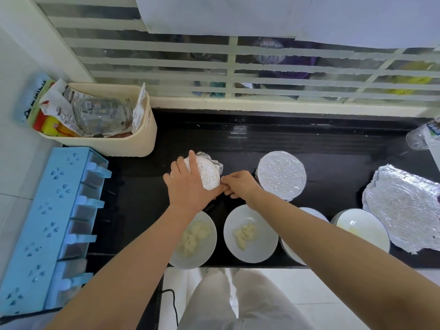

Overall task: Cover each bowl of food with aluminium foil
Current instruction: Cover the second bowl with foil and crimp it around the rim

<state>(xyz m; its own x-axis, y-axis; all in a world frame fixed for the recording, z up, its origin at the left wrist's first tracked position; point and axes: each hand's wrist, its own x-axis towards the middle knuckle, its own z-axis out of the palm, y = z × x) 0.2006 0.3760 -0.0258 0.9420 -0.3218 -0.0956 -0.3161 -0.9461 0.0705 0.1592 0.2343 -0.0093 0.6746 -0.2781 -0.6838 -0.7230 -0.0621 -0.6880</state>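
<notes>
Now pressing down with the left grip (190, 186), fingers straight and spread flat across the foil cover (210, 173) at the middle of the black counter (333, 144), the dish beneath it fully hidden. Pinching with the right grip (238, 184) as well, fingers curled tight on that foil cover's edge at the near right rim, right up against the left thumb. Crinkled along the far rim, smoother on top.

Just to the right, near but apart: a second foil-covered bowl (281, 175), wrapped flat and neat.

Along the near edge, under both forearms, a row of four white bowls, all uncovered:
- left open bowl (202, 244), holding pale mashed food and half hidden by the left forearm
- middle open bowl (257, 248), holding a small pale lump
- third bowl (289, 251), mostly behind the right forearm, contents impossible to tell
- fourth bowl (362, 227), something pale yellow at the bottom

Just beside that last one, far right, a loose crumpled foil sheet (402, 206).

Further out:
- clear plastic bottle (423, 136) at the right edge
- cream basket (142, 139) stuffed with packets at the back left
- light blue seasoning rack (47, 222) down the left side
</notes>
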